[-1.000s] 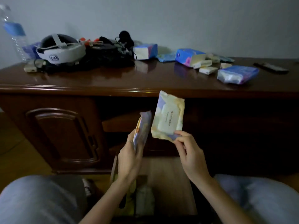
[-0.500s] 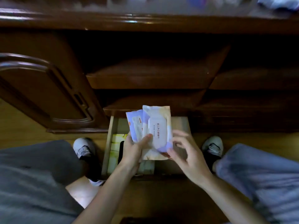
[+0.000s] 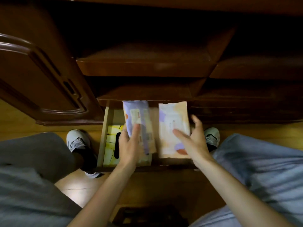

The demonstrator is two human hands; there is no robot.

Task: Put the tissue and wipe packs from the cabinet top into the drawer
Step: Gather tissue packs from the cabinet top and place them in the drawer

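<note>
The low wooden drawer (image 3: 102, 141) stands pulled out between my knees. My left hand (image 3: 129, 145) grips a purple wipe pack (image 3: 136, 115), thumb on top, and holds it over the drawer's middle. A cream wipe pack (image 3: 172, 118) with purple and orange blotches lies flat in the right half of the drawer. My right hand (image 3: 193, 141) hovers at that pack's right edge with spread fingers, the index finger lying across it. The cabinet top and the other packs are out of view.
A yellow pack (image 3: 111, 141) with a black item (image 3: 117, 145) on it lies at the drawer's left. Open shelves (image 3: 144, 68) sit above the drawer, a cabinet door (image 3: 41, 79) to the left. My shoes (image 3: 77, 141) flank the drawer on the wooden floor.
The view tipped down from the cabinet top to the drawer. Both packs came down; the cream one now lies in the drawer's right half and my right hand's fingers have opened off it.
</note>
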